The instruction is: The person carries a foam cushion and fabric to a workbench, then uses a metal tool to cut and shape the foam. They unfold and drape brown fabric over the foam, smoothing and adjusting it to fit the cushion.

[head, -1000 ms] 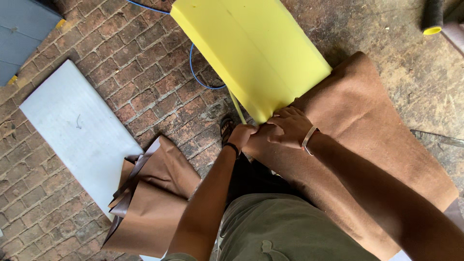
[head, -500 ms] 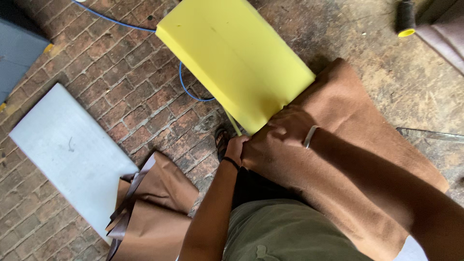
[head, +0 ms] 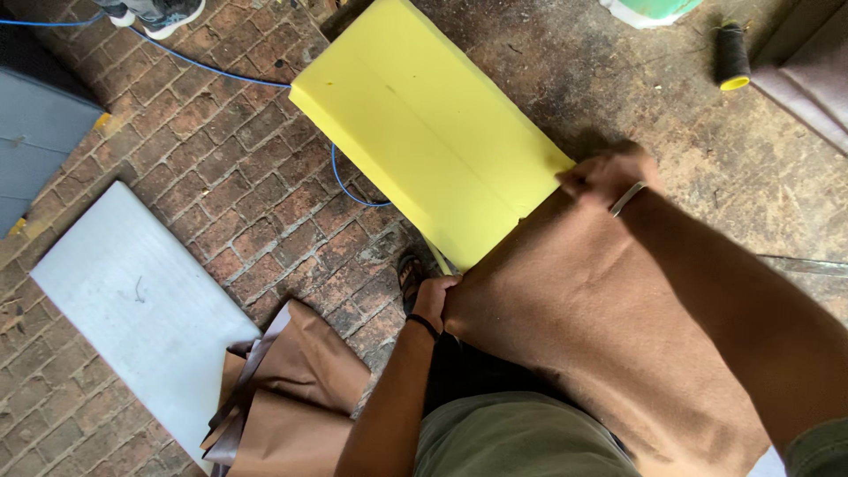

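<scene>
Here, the brown fabric cover (head: 601,327) is drawn over the near end of the yellow foam slab (head: 433,132). Its near-left corner is pinched in the closed left hand (head: 435,299), while its far edge is gripped against the foam by the closed right hand (head: 609,175). Loose brown fabric pieces (head: 283,397) lie left of the cover, beside a white board (head: 132,309).

Brick floor (head: 221,185) carries yellow foam slab (head: 424,132), grey board (head: 141,309).

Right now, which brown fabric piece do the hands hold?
The large brown cover over the yellow foam; the crumpled brown piece lies untouched on the brick floor.
</scene>
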Tool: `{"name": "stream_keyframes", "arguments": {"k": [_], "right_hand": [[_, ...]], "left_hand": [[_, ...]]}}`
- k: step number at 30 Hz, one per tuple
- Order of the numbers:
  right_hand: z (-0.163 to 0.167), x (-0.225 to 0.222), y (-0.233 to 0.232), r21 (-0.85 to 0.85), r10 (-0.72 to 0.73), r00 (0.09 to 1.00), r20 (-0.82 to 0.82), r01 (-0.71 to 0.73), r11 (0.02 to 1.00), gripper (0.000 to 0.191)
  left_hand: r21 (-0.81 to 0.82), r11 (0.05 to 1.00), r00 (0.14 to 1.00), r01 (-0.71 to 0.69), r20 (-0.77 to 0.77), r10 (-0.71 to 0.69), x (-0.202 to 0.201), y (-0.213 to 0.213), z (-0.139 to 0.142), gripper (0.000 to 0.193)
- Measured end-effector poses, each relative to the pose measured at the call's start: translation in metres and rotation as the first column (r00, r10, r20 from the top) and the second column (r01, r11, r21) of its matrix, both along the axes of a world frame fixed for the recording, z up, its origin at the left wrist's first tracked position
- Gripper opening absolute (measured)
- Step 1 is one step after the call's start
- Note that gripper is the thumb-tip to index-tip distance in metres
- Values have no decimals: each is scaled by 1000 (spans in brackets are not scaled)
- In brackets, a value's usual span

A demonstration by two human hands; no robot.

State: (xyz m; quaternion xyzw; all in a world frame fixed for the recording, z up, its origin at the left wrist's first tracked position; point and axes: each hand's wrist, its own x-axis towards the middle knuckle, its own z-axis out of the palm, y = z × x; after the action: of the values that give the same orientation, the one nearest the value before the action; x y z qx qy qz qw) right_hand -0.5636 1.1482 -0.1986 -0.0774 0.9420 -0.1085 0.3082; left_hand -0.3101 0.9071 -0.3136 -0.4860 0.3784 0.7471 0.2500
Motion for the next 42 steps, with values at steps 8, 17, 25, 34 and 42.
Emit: {"name": "stream_keyframes", "arguments": {"k": [8,17,25,34,42], "right_hand": [[5,-4,28,170,465,742,-482,-442,881,18],[-19,95,-31,-166,532,605,-592,-738,654,18],[-4,24,-3,-346,-125,986,-107,81,935,18],[19,25,24,125,392,648,-653,-418,900,36],[-38,177,-54,89,434,597,-675,-518,851,53]], "left_hand": [[-10,994,990,105,-96,-105,-1,-8,5,36],[-211,928,922,308,-176,-346,-7,-13,6,39],[-245,903,921,352,-80,-381,-8,-10,10,43],[-539,665,763,517,-62,-644,-4,-12,19,41],[-671,482,617,564,-46,-786,1,-22,16,39]]}}
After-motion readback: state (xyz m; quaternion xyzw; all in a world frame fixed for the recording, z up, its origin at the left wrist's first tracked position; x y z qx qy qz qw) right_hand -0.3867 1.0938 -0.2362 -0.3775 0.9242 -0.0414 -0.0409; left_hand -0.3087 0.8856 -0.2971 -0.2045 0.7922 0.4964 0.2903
